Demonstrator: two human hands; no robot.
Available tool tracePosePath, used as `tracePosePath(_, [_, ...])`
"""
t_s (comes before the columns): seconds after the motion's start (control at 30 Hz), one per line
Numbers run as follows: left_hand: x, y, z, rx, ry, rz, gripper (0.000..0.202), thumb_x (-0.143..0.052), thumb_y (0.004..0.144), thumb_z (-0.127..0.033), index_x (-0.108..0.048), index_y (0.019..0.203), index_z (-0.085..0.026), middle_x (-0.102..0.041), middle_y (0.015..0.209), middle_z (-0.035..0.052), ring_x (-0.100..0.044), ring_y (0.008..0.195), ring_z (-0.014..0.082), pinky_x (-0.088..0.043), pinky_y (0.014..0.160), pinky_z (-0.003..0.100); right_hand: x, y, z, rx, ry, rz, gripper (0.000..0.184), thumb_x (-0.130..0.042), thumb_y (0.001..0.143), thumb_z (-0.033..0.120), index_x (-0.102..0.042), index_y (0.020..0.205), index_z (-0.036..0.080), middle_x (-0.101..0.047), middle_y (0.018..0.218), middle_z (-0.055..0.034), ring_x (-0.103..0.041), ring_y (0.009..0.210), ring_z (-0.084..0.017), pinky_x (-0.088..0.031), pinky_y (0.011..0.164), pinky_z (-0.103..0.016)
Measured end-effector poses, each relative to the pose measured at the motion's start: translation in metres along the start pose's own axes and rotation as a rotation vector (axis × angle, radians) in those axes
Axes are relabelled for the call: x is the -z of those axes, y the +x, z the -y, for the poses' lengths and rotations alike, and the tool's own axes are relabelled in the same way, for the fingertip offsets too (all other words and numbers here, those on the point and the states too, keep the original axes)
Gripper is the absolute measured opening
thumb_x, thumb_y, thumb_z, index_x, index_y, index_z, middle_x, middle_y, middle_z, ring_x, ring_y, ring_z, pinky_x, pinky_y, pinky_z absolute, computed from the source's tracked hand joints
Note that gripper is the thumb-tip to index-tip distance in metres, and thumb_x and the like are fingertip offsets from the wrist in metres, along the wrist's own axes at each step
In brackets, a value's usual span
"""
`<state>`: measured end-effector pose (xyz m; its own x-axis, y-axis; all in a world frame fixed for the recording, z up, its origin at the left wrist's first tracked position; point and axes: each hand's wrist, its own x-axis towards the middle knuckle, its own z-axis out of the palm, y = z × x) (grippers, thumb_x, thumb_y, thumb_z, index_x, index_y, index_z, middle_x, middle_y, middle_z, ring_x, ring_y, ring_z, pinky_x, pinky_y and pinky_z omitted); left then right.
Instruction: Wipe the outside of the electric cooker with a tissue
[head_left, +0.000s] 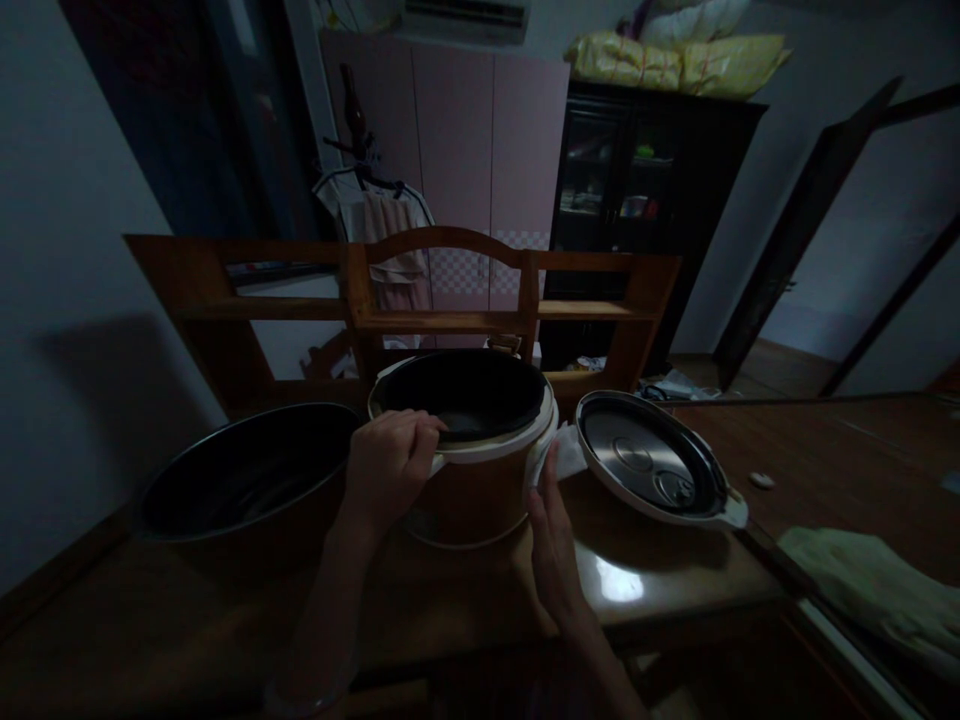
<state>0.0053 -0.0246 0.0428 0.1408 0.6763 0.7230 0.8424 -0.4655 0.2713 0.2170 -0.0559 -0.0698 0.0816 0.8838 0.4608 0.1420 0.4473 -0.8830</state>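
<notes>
A rice cooker body [469,500] with a pale rim and dark interior stands in the middle of the wooden table. My left hand [394,460] is closed over its near left rim, fingers curled to the inside. With nearly straight fingers, my right hand [551,545] presses a white cloth or tissue [566,452] against the cooker's right side. Left of the cooker sits a wide black pot [247,475], partly behind my left forearm. The detached round lid [634,455] lies at the right, its metal inner face up.
A wooden shelf rack [442,322] rises behind the cooker at the table's back edge. Pale green fabric [874,580] and a small white object [761,480] lie on a brown surface to the right. Wardrobes and an open door stand farther back. The room is dim.
</notes>
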Motion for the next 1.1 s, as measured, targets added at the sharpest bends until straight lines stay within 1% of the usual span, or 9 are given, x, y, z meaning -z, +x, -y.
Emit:
tracePosePath(0.13, [-0.001,0.001,0.000,-0.006,-0.020,-0.004,0.048,-0.031,0.102,-0.033,-0.073,0.085,-0.019,-0.076,0.090,0.0040,-0.068,0.086,0.0205,-0.044,0.081,0.034,0.001,-0.003,-0.003,0.038,-0.061,0.020,0.065,-0.035,0.106,0.051,-0.008,0.162,0.033,-0.007,0.170,0.0057,-0.005,0.157,-0.021,-0.009,0.128,-0.048])
tracePosePath(0.23, [-0.001,0.000,0.001,-0.004,-0.014,0.001,0.047,-0.031,0.102,-0.032,-0.073,0.084,-0.019,-0.075,0.088,0.0035,-0.067,0.084,0.0205,-0.043,0.080,0.035,0.003,-0.004,-0.004,0.045,-0.106,0.046,0.065,-0.034,0.106,0.051,-0.006,0.162,0.035,-0.007,0.170,0.0066,-0.007,0.158,-0.021,-0.012,0.128,-0.048])
tracePosePath(0.43, [-0.001,0.000,0.001,-0.010,-0.005,0.001,0.047,-0.031,0.102,-0.032,-0.072,0.084,-0.019,-0.075,0.089,0.0033,-0.067,0.086,0.0205,-0.043,0.080,0.035,0.007,-0.009,-0.004,0.057,-0.153,0.069,0.064,-0.035,0.106,0.050,-0.010,0.162,0.033,-0.012,0.170,0.0033,-0.012,0.157,-0.022,-0.016,0.127,-0.046])
tracePosePath(0.57, [0.000,0.000,0.000,-0.012,0.000,-0.004,0.048,-0.030,0.102,-0.032,-0.073,0.083,-0.019,-0.076,0.089,0.0038,-0.068,0.085,0.0205,-0.043,0.080,0.034,0.009,-0.016,-0.005,0.030,-0.109,0.080,0.064,-0.037,0.106,0.049,-0.010,0.162,0.033,-0.012,0.170,0.0026,-0.010,0.157,-0.021,-0.015,0.128,-0.046])
tracePosePath(0.63, [0.000,0.000,0.000,-0.009,-0.006,-0.005,0.048,-0.031,0.102,-0.032,-0.073,0.084,-0.019,-0.076,0.089,0.0037,-0.068,0.085,0.0203,-0.044,0.081,0.034,0.011,-0.017,-0.003,0.026,-0.059,0.044,0.065,-0.038,0.106,0.048,-0.008,0.162,0.034,-0.010,0.170,0.0031,-0.007,0.157,-0.021,-0.012,0.128,-0.046])
tracePosePath(0.73, [0.000,0.000,-0.001,0.002,-0.010,-0.004,0.047,-0.031,0.102,-0.032,-0.073,0.085,-0.019,-0.076,0.088,0.0036,-0.068,0.085,0.0202,-0.044,0.081,0.034,0.012,-0.009,0.005,0.039,0.003,-0.057,0.067,-0.039,0.106,0.048,-0.005,0.162,0.034,-0.008,0.170,0.0034,-0.004,0.157,-0.020,-0.010,0.128,-0.047])
tracePosePath(0.8, [0.000,0.000,-0.001,0.000,-0.007,0.003,0.047,-0.031,0.102,-0.032,-0.073,0.085,-0.019,-0.076,0.089,0.0035,-0.068,0.086,0.0204,-0.044,0.081,0.035,0.011,0.002,0.010,0.056,0.022,-0.083,0.067,-0.040,0.106,0.049,-0.007,0.162,0.034,-0.008,0.170,0.0040,-0.004,0.157,-0.021,-0.009,0.128,-0.048])
tracePosePath(0.93, [0.000,0.000,0.000,-0.003,0.001,0.010,0.047,-0.030,0.102,-0.032,-0.073,0.085,-0.020,-0.076,0.090,0.0038,-0.068,0.087,0.0209,-0.044,0.081,0.035,0.005,0.018,0.014,0.076,0.023,-0.039,0.063,-0.040,0.105,0.050,-0.015,0.161,0.034,-0.012,0.170,0.0047,-0.009,0.157,-0.021,-0.010,0.128,-0.048])
tracePosePath(1.1, [0.000,0.000,0.000,-0.005,-0.001,0.001,0.047,-0.031,0.101,-0.032,-0.073,0.085,-0.020,-0.076,0.089,0.0036,-0.068,0.086,0.0209,-0.044,0.080,0.036,-0.001,0.014,0.014,0.088,-0.004,-0.038,0.062,-0.037,0.106,0.049,-0.015,0.162,0.033,-0.012,0.170,0.0044,-0.009,0.157,-0.021,-0.010,0.128,-0.049])
